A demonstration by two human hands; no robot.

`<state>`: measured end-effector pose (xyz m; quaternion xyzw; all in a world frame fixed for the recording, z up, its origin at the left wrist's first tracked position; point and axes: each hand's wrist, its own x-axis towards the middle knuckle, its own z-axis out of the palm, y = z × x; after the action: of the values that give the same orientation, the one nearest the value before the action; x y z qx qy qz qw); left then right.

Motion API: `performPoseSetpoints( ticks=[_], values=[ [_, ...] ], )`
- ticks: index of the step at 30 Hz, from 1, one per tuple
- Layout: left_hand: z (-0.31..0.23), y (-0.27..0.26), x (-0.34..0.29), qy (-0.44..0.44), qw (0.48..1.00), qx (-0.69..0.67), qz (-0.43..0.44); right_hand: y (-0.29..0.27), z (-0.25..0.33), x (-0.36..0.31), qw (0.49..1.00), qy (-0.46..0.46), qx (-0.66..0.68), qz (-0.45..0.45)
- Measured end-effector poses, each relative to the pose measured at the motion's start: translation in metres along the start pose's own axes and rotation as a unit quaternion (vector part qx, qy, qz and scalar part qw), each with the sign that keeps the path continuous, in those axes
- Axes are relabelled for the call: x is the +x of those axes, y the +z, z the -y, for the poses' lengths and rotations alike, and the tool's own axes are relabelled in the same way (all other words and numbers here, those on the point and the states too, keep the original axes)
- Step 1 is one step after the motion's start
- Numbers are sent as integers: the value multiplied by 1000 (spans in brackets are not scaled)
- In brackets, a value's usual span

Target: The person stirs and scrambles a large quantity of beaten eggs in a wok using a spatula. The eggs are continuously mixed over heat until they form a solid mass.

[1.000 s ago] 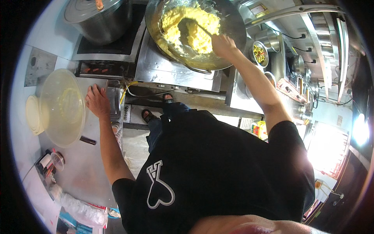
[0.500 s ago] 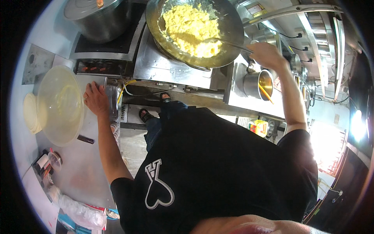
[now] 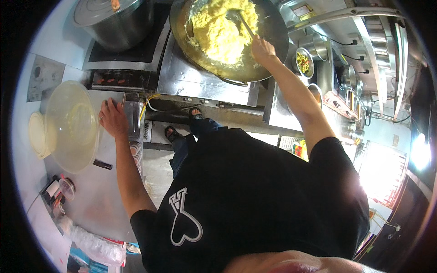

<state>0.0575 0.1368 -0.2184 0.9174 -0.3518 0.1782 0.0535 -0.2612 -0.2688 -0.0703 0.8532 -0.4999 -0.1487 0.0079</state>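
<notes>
Right hand grips a ladle in a round wok of lumpy, probably scrambled egg; left hand rests half-spread on smooth counter.

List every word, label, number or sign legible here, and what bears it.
Black cloth T-shirt: white-outlined heart emblem with a letter-shaped top, not transcribed.
Red, yellow and white package: markings too small to read.
Pale, label-like rectangle, upper right: too small to read.

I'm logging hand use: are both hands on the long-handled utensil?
No, only the right hand holds the utensil; the left hand rests on the counter.
</notes>
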Motion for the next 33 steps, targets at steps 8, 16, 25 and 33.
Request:
performPoseSetpoints(
  ticks=[8,16,25,33],
  values=[
    [-6,-2,4,-22,999,-15,35,-38,-27,-33,972,-222,24,69],
    [-5,-10,1,-10,1000,-4,12,-168,-54,-122,950,-192,20,247],
    [-3,-7,2,-11,1000,21,17,-46,33,-17,996,-61,29,59],
    [-6,-5,2,-11,1000,13,16,-45,-13,-38,993,-44,-88,60]
  ],
)
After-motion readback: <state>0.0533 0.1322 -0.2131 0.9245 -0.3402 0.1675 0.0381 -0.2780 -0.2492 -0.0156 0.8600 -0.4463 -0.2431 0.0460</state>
